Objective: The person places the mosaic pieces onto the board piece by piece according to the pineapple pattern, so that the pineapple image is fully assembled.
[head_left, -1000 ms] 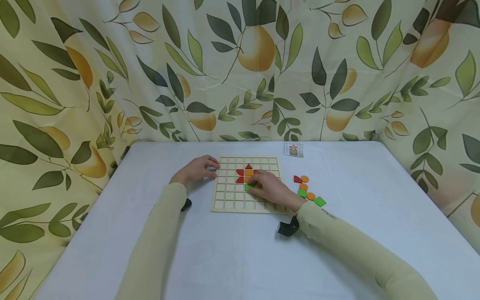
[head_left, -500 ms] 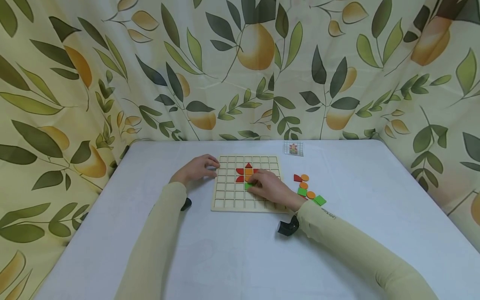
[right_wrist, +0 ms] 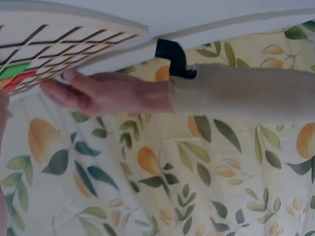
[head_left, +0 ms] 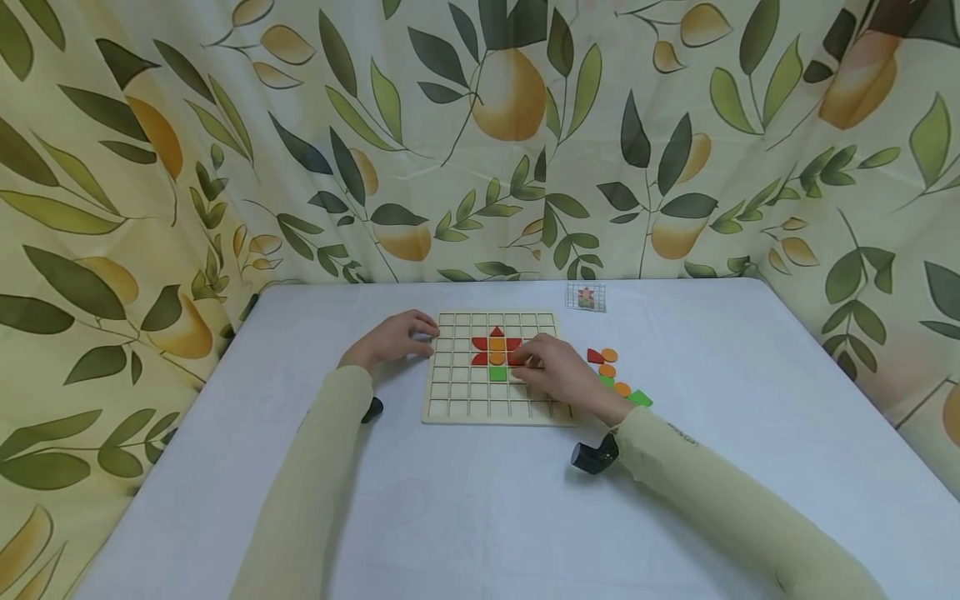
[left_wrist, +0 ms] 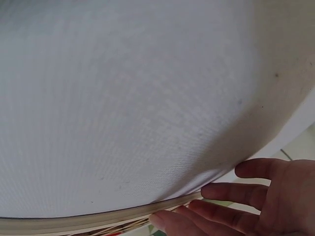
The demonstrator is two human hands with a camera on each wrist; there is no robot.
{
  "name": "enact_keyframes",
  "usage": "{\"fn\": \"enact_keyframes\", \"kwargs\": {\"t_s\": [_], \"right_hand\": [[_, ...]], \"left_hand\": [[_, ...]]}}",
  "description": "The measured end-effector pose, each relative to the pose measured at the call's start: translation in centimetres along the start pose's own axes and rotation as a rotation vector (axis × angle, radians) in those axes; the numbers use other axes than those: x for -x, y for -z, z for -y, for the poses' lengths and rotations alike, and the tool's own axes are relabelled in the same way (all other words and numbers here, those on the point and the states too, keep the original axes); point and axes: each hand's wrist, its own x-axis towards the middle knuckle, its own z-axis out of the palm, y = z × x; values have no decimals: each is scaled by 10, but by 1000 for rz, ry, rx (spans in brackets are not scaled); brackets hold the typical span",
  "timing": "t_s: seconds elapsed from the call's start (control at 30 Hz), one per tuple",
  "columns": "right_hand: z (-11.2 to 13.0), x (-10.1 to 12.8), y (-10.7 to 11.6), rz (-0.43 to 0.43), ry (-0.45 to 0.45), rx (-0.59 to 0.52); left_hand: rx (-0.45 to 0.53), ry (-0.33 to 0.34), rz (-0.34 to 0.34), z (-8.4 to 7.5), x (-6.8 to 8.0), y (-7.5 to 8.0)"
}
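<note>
A wooden grid board lies mid-table with a red and orange flower pattern in its cells. A green square sits in the cell just under the pattern, uncovered. My right hand hovers over the board's right side, fingers relaxed near the red piece on the right, holding nothing. My left hand rests with straight fingers against the board's left edge. The left wrist view shows those fingers touching the board's rim. In the right wrist view the left hand is at the board.
Loose red, orange and green pieces lie on the white table right of the board, partly behind my right hand. A small pattern card lies at the back. A leaf-print curtain surrounds the table.
My right hand let go of the green square and drew back to the right; the square now lies uncovered in its cell. The left hand stayed put.
</note>
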Motion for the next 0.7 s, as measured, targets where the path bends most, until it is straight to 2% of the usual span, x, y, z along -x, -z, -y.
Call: {"fn": "enact_keyframes", "kwargs": {"t_s": [0.23,0.43,0.5,0.7], "right_hand": [[-40,20,40,-57,-137,74],[-83,38,65,6,-328,50],[-91,44,70,34,-349,50],[-101,48,77,89,-325,75]], "left_hand": [[-17,-28,-5,3,0,0],[-23,-48,2,4,2,1],[-30,-59,2,3,2,1],[-26,-63,-4,2,2,1]]}}
